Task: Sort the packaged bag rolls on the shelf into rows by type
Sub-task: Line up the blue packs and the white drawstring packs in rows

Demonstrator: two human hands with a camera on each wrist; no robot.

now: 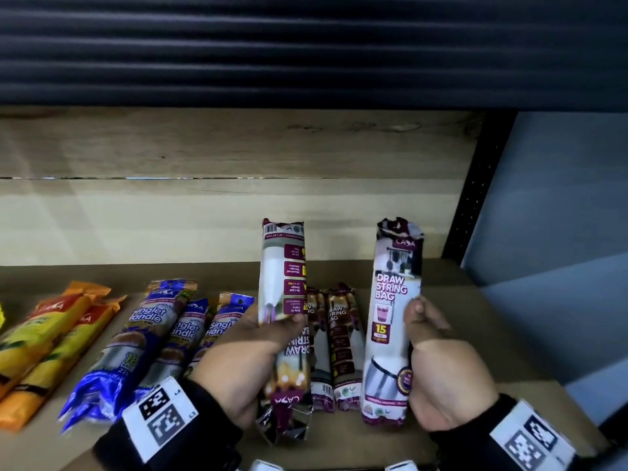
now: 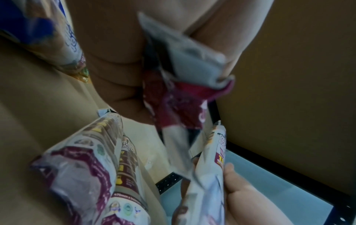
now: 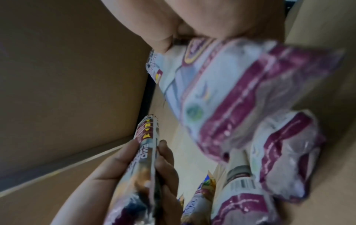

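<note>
My left hand [image 1: 258,355] grips a maroon-and-white draw string bag roll [image 1: 283,300], held upright above the shelf with its label upside down. My right hand [image 1: 438,362] grips a second draw string roll [image 1: 394,317], upright with the label reading the right way. Two more draw string rolls [image 1: 334,348] lie on the shelf between the held ones. Blue singlet handle rolls [image 1: 146,334] lie to the left, orange rolls [image 1: 44,348] further left. In the left wrist view the held roll's crimped end [image 2: 181,94] hangs from my palm. The right wrist view shows the right roll's bottom end [image 3: 240,94].
The brown shelf board [image 1: 482,334] has bare surface to the right of the rolls. A black perforated upright [image 1: 465,198] stands at the shelf's right rear corner, with a blue wall beyond. A wooden back panel [image 1: 221,219] closes the shelf behind.
</note>
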